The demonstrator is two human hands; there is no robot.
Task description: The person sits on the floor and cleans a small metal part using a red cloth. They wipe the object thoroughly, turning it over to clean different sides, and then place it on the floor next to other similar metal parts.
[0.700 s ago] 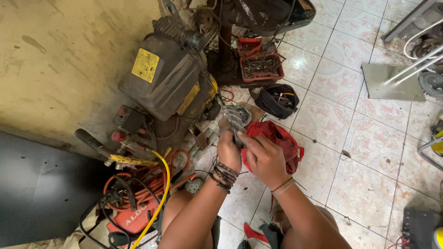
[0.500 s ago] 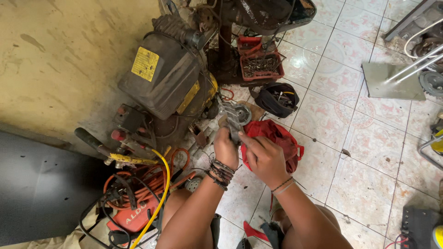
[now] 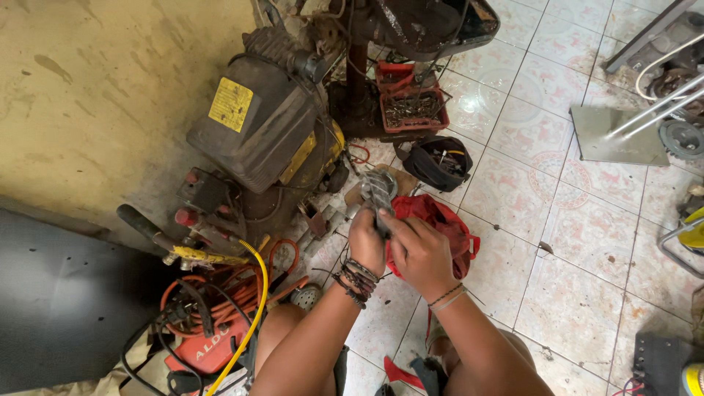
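Observation:
My left hand point(image 3: 365, 240) grips the lower end of a grey metal machine part point(image 3: 378, 189) with a round hub, held upright over the floor. My right hand point(image 3: 418, 253) presses its fingers against the same part from the right side, just below the hub. Both wrists wear cord bracelets. A red cloth bag point(image 3: 438, 221) lies on the tiles directly under and behind my hands.
A dirty air compressor point(image 3: 260, 121) stands to the left by the wall. Orange and yellow hoses point(image 3: 249, 290) coil near my left knee. A red tray of screws point(image 3: 412, 106) and a black tool pouch point(image 3: 438, 161) sit beyond the hands. Metal stands point(image 3: 623, 132) are at right.
The metal part has turned edge-on in my hands, so its hub faces less toward me. Both hands stay on it in nearly the same place.

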